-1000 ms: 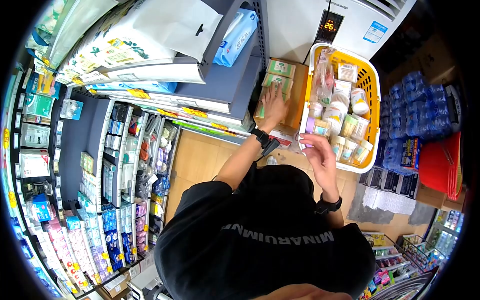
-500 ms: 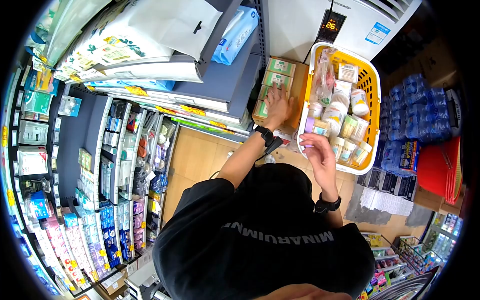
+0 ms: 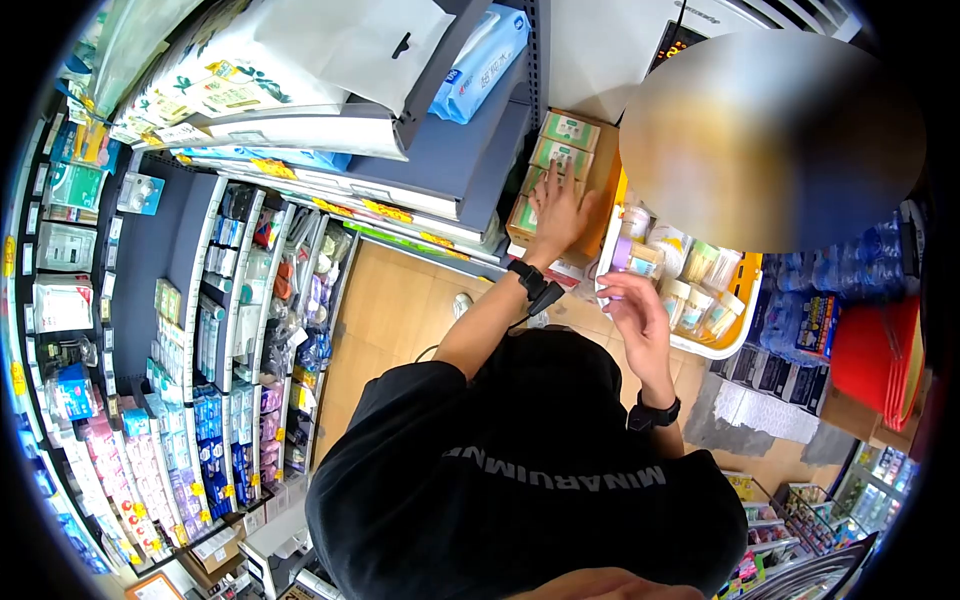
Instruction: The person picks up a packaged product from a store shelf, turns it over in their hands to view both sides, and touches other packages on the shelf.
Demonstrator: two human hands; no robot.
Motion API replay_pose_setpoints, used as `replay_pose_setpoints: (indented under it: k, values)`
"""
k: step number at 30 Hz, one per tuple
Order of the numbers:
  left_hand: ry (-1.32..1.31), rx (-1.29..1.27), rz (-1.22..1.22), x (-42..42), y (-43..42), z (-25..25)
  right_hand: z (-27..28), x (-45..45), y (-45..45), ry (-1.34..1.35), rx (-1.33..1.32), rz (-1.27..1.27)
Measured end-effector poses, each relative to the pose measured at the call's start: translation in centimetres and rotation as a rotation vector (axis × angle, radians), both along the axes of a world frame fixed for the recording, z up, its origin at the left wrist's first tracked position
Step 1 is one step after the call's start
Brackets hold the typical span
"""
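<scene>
My left hand point(image 3: 560, 212) lies on a row of small green-and-cream boxes point(image 3: 570, 130), palm down and fingers spread. The boxes sit in an open brown carton point(image 3: 603, 155). My right hand point(image 3: 638, 318) is at the near left corner of a yellow-and-white plastic basket point(image 3: 715, 350), its fingers loosely bent and apart. Close to those fingertips is a clear tub with a purple lid point(image 3: 622, 252). Several clear tubs point(image 3: 693, 308) of thin sticks, perhaps toothpicks or cotton swabs, lie in the basket. A blurred patch hides the basket's far part.
Shelving point(image 3: 430, 170) with a blue wipes pack point(image 3: 480, 65) stands at the left of the carton. A white appliance point(image 3: 590, 60) is behind. Bottled-water packs point(image 3: 800, 310) and red baskets point(image 3: 870, 340) are at the right. Tiled floor point(image 3: 400, 320) shows between the shelves.
The view has shifted slightly, and a blurred patch now covers the far part of the basket. My left hand stays on the boxes; my right hand remains by the basket's corner.
</scene>
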State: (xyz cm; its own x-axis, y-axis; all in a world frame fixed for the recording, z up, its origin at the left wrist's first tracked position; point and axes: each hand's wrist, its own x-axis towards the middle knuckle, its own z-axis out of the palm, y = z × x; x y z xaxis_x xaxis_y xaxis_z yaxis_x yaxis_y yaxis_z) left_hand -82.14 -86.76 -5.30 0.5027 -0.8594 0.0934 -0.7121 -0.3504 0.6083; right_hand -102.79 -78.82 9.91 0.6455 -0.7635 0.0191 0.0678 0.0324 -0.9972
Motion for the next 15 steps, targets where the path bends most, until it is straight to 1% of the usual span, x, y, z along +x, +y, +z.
replay_pose_setpoints:
  k: [2, 6, 8, 9, 10, 12, 13, 15]
  values:
    - [0.075, -0.099, 0.002, -0.1, 0.6, 0.5, -0.2, -0.1, -0.1, -0.015, 0.001, 0.011]
    - [0.079, -0.153, -0.048, -0.9, 3.7, 3.2, -0.2, -0.1, 0.1, -0.108, 0.013, 0.023]
    - [0.309, -0.362, -0.169, -0.8, 6.0, 5.7, -0.1, 0.1, 0.3, -0.132, 0.01, 0.032]
    - [0.293, -0.374, -0.196, -0.7, 7.1, 6.8, -0.1, 0.2, 0.4, -0.142, 0.002, 0.034]
    - [0.504, -0.291, -0.208, -0.7, 9.8, 10.7, 0.1, 0.8, 0.6, -0.159, -0.007, 0.051]
    - [0.476, -0.35, -0.268, 0.0, 12.1, 10.9, 0.3, 1.8, 1.2, -0.162, -0.013, 0.066]
    - [0.467, -0.357, -0.253, 0.3, 13.4, 11.7, 0.4, 2.3, 1.5, -0.173, 0.004, 0.086]
    - [0.674, -0.293, -0.199, 0.9, 16.3, 14.1, 0.6, 3.5, 2.3, -0.19, 0.019, 0.134]
